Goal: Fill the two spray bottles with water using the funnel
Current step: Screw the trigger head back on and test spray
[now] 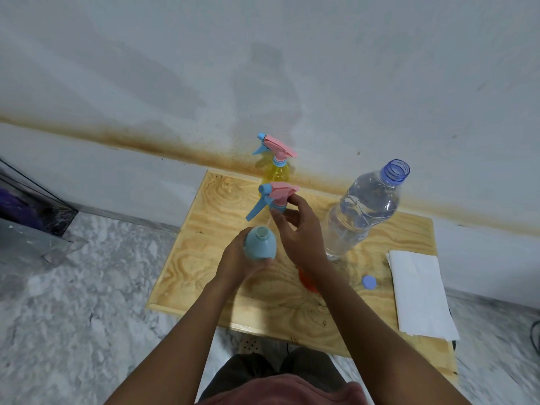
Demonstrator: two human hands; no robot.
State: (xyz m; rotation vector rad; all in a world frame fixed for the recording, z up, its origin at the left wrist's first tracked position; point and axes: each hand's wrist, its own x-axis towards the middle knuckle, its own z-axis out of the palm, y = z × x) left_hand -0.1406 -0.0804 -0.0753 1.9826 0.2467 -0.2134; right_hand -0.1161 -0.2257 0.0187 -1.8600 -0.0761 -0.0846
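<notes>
Left grip [233,260] clasps blue bottle [260,244] | right grip [301,232] pinches sprayer head [277,194] — funnel [308,280], probably, beneath

Person seen from own head camera, hands and arms bare, casual clothes.
Left hand [233,261] and right hand [301,232] uncovered; forearms [187,331] bare right down to the frame edge. Dull maroon top [280,390] at bottom centre, dark grey-brown trousers [309,366] above it, pale perforated shoe [251,344] partly showing, blurred.
</notes>
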